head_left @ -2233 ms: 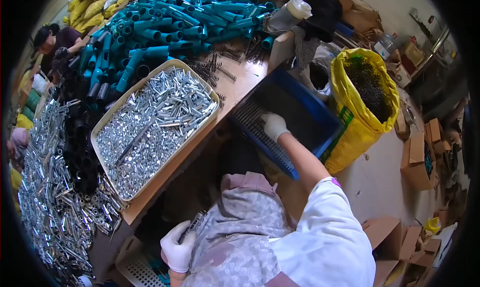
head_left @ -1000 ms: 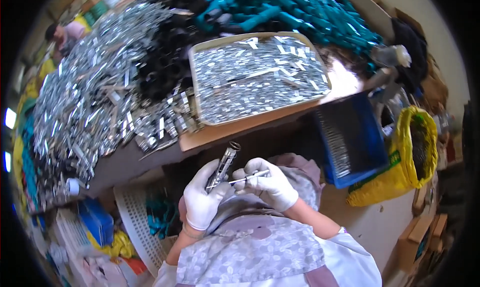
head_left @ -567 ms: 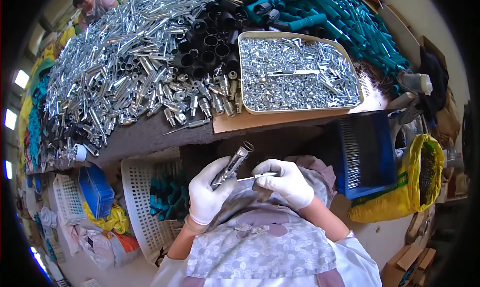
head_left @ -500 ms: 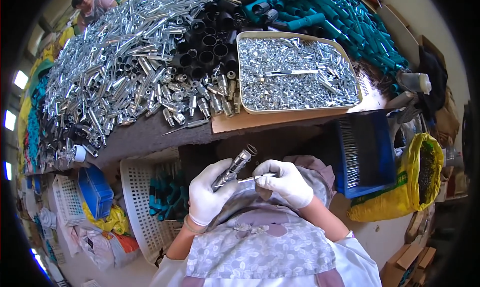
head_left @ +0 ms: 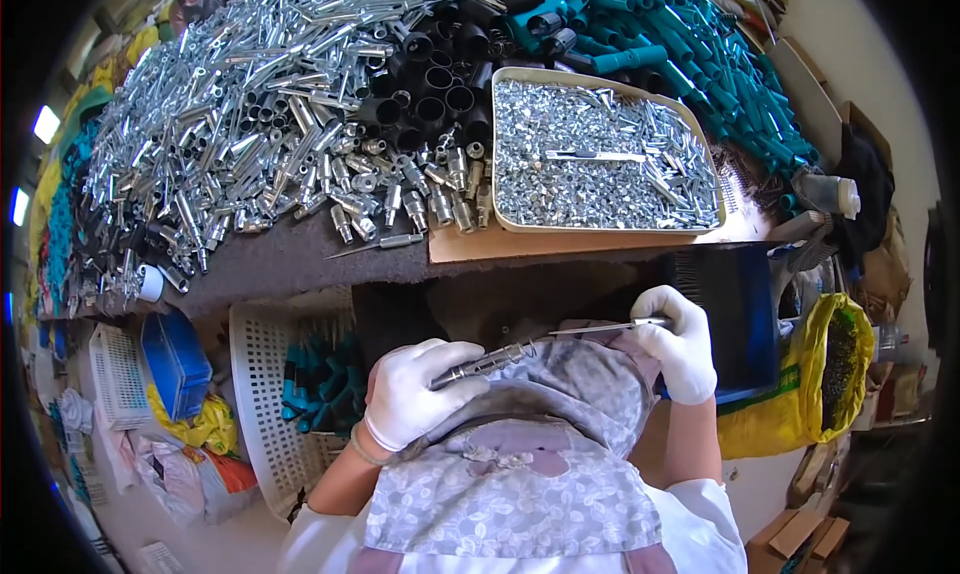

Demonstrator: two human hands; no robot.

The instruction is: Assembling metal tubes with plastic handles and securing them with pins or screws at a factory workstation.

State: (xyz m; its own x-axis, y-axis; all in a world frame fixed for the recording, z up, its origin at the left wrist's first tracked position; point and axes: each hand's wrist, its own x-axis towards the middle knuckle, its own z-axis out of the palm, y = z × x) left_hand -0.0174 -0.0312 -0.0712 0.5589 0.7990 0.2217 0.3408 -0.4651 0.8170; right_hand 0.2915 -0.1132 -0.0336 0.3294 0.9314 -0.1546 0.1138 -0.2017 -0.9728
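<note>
Now the left hand (head_left: 415, 394) grips the metal tube (head_left: 490, 361) tight; the right hand (head_left: 680, 349) pinches the thin rod (head_left: 595, 328). Best to keep both lined up straight.

Two gloved hands, left hand (head_left: 412, 394) and right hand (head_left: 681, 346). One tray of screws (head_left: 600, 154); beside it, uncounted heaps of silver tubes (head_left: 260, 104), black tubes (head_left: 430, 84), teal tubes (head_left: 700, 64).
</note>
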